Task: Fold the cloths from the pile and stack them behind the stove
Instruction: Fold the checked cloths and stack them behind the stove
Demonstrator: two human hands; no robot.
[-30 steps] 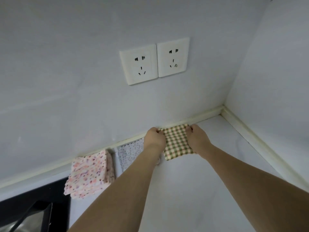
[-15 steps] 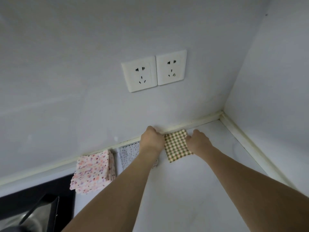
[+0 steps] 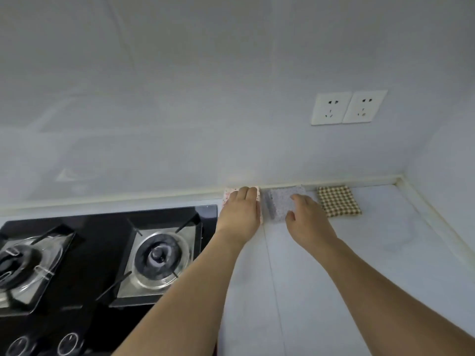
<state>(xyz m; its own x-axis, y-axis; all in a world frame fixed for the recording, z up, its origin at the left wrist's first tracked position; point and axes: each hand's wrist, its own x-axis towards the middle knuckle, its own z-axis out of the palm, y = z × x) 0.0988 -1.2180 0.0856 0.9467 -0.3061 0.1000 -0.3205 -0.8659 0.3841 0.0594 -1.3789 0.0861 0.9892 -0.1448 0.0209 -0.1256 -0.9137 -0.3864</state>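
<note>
Three folded cloths line the back wall on a pale surface (image 3: 359,253). The left hand (image 3: 240,210) lies flat, fingers together, covering the pink floral cloth (image 3: 227,195) beside the gas stove (image 3: 108,255). The right hand (image 3: 307,219), fingers relaxed, rests on the grey speckled cloth (image 3: 279,204). The checked cloth (image 3: 338,201) lies untouched just right.

Pale wall (image 3: 180,98) with twin sockets (image 3: 348,107) above a white counter (image 3: 359,253).
</note>
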